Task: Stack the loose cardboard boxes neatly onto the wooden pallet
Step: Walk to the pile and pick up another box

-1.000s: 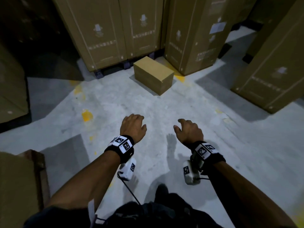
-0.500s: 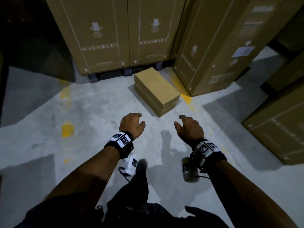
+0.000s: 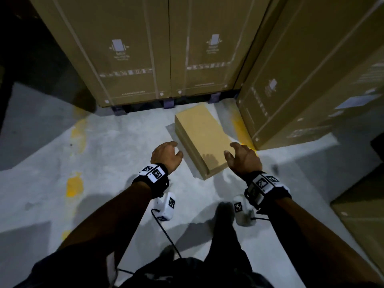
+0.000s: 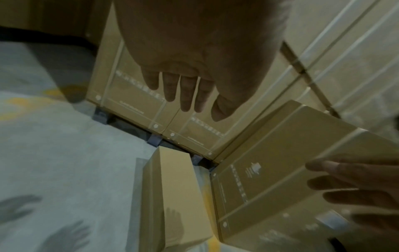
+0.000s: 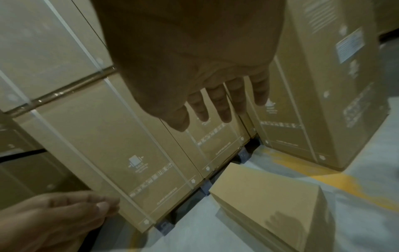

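A plain tan cardboard box (image 3: 202,136) lies flat on the grey concrete floor, also seen in the left wrist view (image 4: 179,201) and the right wrist view (image 5: 272,199). My left hand (image 3: 166,155) hovers just left of the box's near end, fingers relaxed, holding nothing. My right hand (image 3: 242,157) hovers at the near right corner, fingers spread and empty. Neither hand touches the box. In the wrist views the left hand (image 4: 190,95) and the right hand (image 5: 220,105) show straight, loose fingers. No wooden pallet is in view.
Tall strapped cartons (image 3: 166,48) stand on dark pallet blocks (image 3: 168,103) right behind the box. Another tall carton (image 3: 307,80) stands close at its right. Yellow paint marks (image 3: 73,183) dot the floor at left. My legs are below the hands.
I have walked closer to the box. Both hands moved forward from short of the box to either side of its near end, still empty.
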Motion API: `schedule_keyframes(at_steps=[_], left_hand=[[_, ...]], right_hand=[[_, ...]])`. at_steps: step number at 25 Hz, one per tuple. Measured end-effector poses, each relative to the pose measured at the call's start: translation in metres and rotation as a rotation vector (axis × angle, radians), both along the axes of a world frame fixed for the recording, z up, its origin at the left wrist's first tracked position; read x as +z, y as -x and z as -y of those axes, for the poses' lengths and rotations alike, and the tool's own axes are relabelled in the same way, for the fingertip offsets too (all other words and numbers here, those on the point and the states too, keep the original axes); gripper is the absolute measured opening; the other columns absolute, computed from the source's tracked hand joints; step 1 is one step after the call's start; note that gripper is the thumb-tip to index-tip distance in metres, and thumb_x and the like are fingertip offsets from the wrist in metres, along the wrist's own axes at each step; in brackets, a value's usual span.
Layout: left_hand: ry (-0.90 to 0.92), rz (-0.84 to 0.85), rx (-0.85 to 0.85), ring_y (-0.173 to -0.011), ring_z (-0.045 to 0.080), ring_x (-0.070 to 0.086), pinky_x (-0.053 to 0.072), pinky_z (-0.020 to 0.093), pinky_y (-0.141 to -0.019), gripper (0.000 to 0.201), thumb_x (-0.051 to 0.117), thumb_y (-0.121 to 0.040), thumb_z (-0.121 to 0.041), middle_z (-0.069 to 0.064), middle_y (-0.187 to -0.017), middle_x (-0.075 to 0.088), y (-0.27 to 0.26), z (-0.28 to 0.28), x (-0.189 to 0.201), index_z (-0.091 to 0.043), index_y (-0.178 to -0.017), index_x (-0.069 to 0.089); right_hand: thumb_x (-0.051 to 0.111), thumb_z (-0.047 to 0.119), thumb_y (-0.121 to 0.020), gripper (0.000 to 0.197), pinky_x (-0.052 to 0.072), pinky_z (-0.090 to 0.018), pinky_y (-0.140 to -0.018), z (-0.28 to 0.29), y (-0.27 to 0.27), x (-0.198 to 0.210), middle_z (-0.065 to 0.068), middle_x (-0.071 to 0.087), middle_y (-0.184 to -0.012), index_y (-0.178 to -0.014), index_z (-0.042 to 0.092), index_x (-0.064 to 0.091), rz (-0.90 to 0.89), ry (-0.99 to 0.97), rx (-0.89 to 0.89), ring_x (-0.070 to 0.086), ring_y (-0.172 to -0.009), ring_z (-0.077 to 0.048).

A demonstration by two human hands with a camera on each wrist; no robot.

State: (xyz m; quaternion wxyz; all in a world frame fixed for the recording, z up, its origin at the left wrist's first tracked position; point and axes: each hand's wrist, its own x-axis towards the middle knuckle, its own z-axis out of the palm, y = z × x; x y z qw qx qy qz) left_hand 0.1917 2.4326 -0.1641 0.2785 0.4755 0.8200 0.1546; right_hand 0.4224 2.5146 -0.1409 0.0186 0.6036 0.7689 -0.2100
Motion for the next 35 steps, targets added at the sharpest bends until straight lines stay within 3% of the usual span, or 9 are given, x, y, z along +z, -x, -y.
schedule_keyframes(at_steps=[3,5,11,16,21,26,28,31,35], left_hand=[[0.099,0.165,0.204,-0.129,0.029,0.050,0.040,0.035,-0.106,0.047,0.054,-0.099,-0.033,0.009,-0.143,0.053,0.003,-0.066,-0.048,-0.014,-0.141,0.050],[0.150,0.273,0.392,-0.129,0.029,0.051,0.040,0.035,-0.107,0.048,0.055,-0.098,-0.035,0.009,-0.144,0.052,0.000,-0.117,-0.100,-0.015,-0.141,0.049],[0.211,0.475,0.776,-0.139,0.030,0.041,0.033,0.036,-0.112,0.065,0.062,-0.096,-0.039,0.012,-0.153,0.042,-0.018,-0.232,-0.237,-0.013,-0.150,0.037],[0.129,0.559,0.913,-0.142,0.031,0.036,0.033,0.045,-0.114,0.076,0.067,-0.092,-0.036,0.013,-0.155,0.035,-0.027,-0.299,-0.355,-0.018,-0.154,0.027],[0.038,0.533,0.853,-0.150,0.023,0.017,0.021,0.037,-0.120,0.095,0.071,-0.088,-0.038,0.007,-0.164,0.017,-0.032,-0.331,-0.459,-0.017,-0.158,0.010],[0.008,0.580,0.830,-0.150,0.027,0.018,0.026,0.044,-0.119,0.120,0.079,-0.073,-0.056,0.008,-0.164,0.015,-0.033,-0.341,-0.517,-0.022,-0.158,0.001],[-0.097,0.620,0.808,-0.142,0.025,0.034,0.036,0.045,-0.114,0.129,0.081,-0.063,-0.065,0.007,-0.155,0.032,-0.041,-0.344,-0.528,-0.015,-0.156,0.007],[-0.169,0.656,0.869,-0.125,0.012,0.046,0.043,0.033,-0.104,0.125,0.079,-0.057,-0.060,-0.006,-0.136,0.044,-0.047,-0.344,-0.533,-0.015,-0.154,0.014],[-0.205,0.670,0.925,-0.130,0.022,0.048,0.045,0.044,-0.107,0.130,0.078,-0.051,-0.063,0.002,-0.144,0.046,-0.037,-0.322,-0.522,-0.018,-0.155,0.014]], right_hand=[[0.051,0.045,-0.099,0.055,0.045,-0.048,-0.101,-0.107,0.011,-0.054,-0.019,0.052,-0.143,-0.147,0.019,0.044,-0.025,0.130,0.038,0.049,-0.127,-0.042],[0.052,0.052,-0.098,0.062,0.041,-0.049,-0.107,-0.186,0.021,-0.110,-0.015,0.045,-0.150,-0.152,0.026,0.035,-0.012,0.285,0.089,0.045,-0.133,-0.040],[0.060,0.054,-0.093,0.079,0.035,-0.049,-0.114,-0.335,0.027,-0.272,-0.012,0.030,-0.159,-0.158,0.035,0.018,0.010,0.565,0.061,0.034,-0.142,-0.037],[0.067,0.054,-0.089,0.090,0.032,-0.047,-0.116,-0.408,0.037,-0.388,-0.010,0.025,-0.161,-0.159,0.037,0.012,-0.041,0.586,-0.055,0.032,-0.144,-0.037],[0.075,0.057,-0.081,0.105,0.026,-0.041,-0.119,-0.447,0.048,-0.480,-0.010,0.019,-0.161,-0.159,0.039,0.007,-0.103,0.555,-0.086,0.025,-0.148,-0.034],[0.086,0.047,-0.074,0.121,0.018,-0.025,-0.113,-0.463,0.052,-0.534,-0.001,0.015,-0.166,-0.160,0.036,0.002,-0.208,0.520,-0.032,0.022,-0.151,-0.024],[0.086,0.056,-0.063,0.133,0.019,-0.032,-0.117,-0.465,0.049,-0.543,0.000,0.016,-0.166,-0.159,0.040,-0.004,-0.241,0.508,-0.018,0.024,-0.150,-0.026],[0.079,0.070,-0.046,0.143,0.019,-0.039,-0.121,-0.460,0.051,-0.545,-0.001,0.021,-0.165,-0.159,0.039,-0.004,-0.273,0.483,-0.025,0.025,-0.150,-0.027],[0.087,0.051,-0.067,0.129,0.021,-0.032,-0.116,-0.445,0.067,-0.531,-0.001,0.026,-0.162,-0.160,0.033,0.001,-0.259,0.449,0.080,0.028,-0.148,-0.026]])
